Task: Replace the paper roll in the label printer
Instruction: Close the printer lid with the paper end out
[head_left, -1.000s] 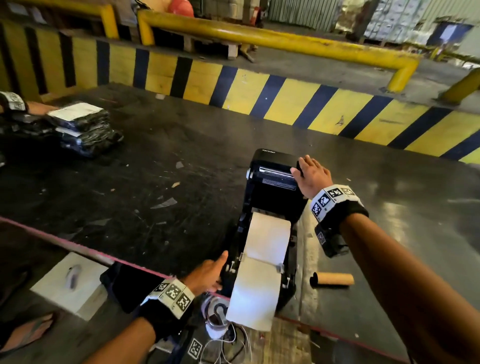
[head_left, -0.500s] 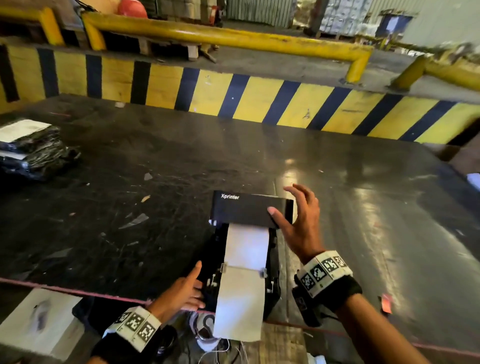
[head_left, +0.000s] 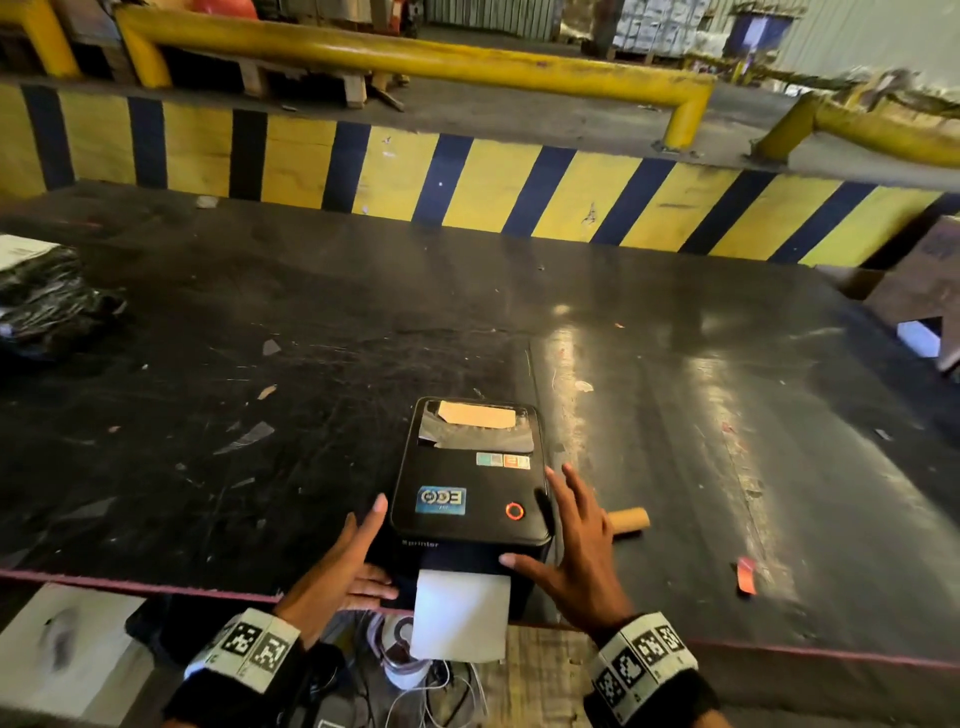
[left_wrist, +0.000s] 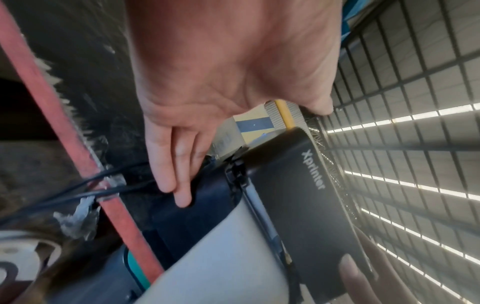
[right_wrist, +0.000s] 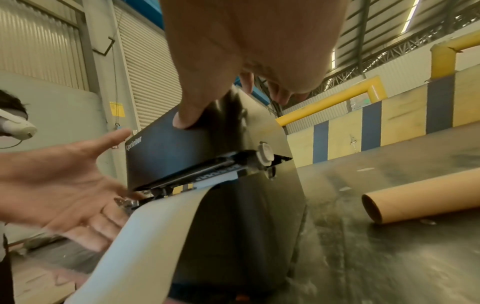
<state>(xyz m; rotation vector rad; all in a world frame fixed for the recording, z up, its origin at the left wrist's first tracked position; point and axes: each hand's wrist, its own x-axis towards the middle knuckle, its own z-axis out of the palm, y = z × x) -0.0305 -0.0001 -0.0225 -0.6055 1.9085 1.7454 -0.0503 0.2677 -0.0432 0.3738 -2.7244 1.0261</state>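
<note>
The black label printer (head_left: 467, 493) sits at the table's near edge with its lid lowered; in the right wrist view a narrow gap still shows under the lid (right_wrist: 182, 148). A white paper strip (head_left: 460, 613) hangs out of the front slot. My left hand (head_left: 358, 561) lies with straight fingers (left_wrist: 182, 197) against the printer's left lower body. My right hand (head_left: 566, 535) is spread over the right front corner, its thumb (right_wrist: 187, 121) pressing on the lid's front. An empty cardboard core (head_left: 628, 519) lies on the table just right of the printer.
Black-wrapped parcels (head_left: 41, 301) lie at the far left. A cardboard box (head_left: 924, 291) stands at the right edge. A yellow-and-black barrier (head_left: 467, 182) bounds the far side. Cables and a white object (head_left: 410, 654) sit below the table's red-edged front. A red scrap (head_left: 746, 574) lies at the right.
The printer lid has swung down from upright to nearly closed over the paper. My right hand came down with it. My left hand stayed at the printer's left front.
</note>
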